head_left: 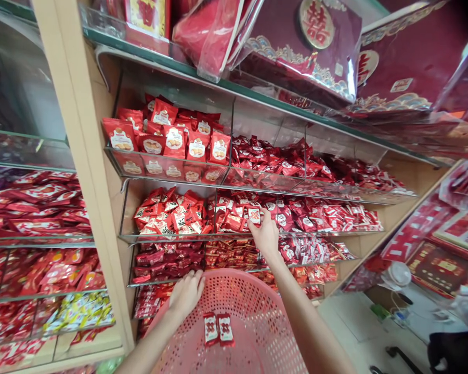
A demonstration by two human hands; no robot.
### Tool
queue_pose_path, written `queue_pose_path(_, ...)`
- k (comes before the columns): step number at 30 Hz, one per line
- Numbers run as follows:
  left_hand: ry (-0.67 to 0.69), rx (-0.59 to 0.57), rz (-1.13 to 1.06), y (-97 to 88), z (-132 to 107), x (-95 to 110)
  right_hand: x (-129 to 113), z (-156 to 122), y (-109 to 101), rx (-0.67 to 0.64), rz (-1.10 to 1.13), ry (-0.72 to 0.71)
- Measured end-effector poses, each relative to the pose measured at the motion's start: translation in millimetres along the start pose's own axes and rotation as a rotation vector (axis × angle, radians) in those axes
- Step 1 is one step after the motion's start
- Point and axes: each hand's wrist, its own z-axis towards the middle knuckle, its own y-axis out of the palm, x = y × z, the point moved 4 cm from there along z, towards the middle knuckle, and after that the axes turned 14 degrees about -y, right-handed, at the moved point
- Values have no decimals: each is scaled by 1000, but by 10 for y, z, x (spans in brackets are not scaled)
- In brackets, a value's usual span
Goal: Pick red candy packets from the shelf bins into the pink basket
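Note:
My left hand (pixel 186 294) grips the far rim of a pink plastic basket (pixel 253 332), fingers curled over the edge. Two small red candy packets (pixel 218 329) lie flat inside the basket. My right hand (pixel 264 232) reaches up into a glass shelf bin (pixel 296 235) full of small red-and-white candy packets, and its fingers pinch one red candy packet (pixel 254 215) at the front of the pile.
Glass shelves hold red snack packets: biscuit packets (pixel 171 140) top left, dark red sweets (pixel 281 161) to the right, more bins on a left rack (pixel 39 208). Red gift boxes (pixel 312 47) sit on the top shelf. A floor with clutter lies at lower right.

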Motion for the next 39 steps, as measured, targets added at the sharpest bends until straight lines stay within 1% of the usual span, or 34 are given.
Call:
queue_pose_path(3,4,9,-2,4,-2,-2,24,-23,-17,57,-4,43)
queue_pose_path(6,5,17,-2,0,-4,-5,44,-34,-33,121,62,51)
queue_pose_path(10,1,-2,-3,-21,-4,5,77,-54,-112,267,251,64)
queue_pose_path(13,-6,-26,-6,-52,-12,25,26,-131,-257,382,458,14)
queue_pose_path(15,-8,-29,-8,-80,-22,41,-50,-226,-357,386,610,-36)
queue_pose_path(17,-10,-41,-18,-100,-30,54,-130,-352,-429,336,729,-63)
queue_pose_path(19,-16,-62,-23,-104,-34,59,-191,-501,-445,243,816,-60)
queue_pose_path(21,-15,-73,-22,-100,-37,61,-229,-659,-387,111,902,-31)
queue_pose_path(25,-9,-66,-12,-89,-40,55,-279,-964,-108,-223,1123,69)
queue_pose_path(27,1,-58,-7,-90,-42,55,-300,-1102,60,-411,1230,122)
queue_pose_path(29,11,-59,0,-93,-43,61,-299,-1238,224,-605,1287,158)
queue_pose_path(33,-7,-66,6,-101,-42,64,-164,-1515,544,-924,1217,184)
queue_pose_path(36,-8,-67,10,-101,-39,67,3,-1723,764,-1142,1066,183)
queue_pose_path(39,-1,-67,26,-91,-31,66,136,-1933,916,-1399,878,196)
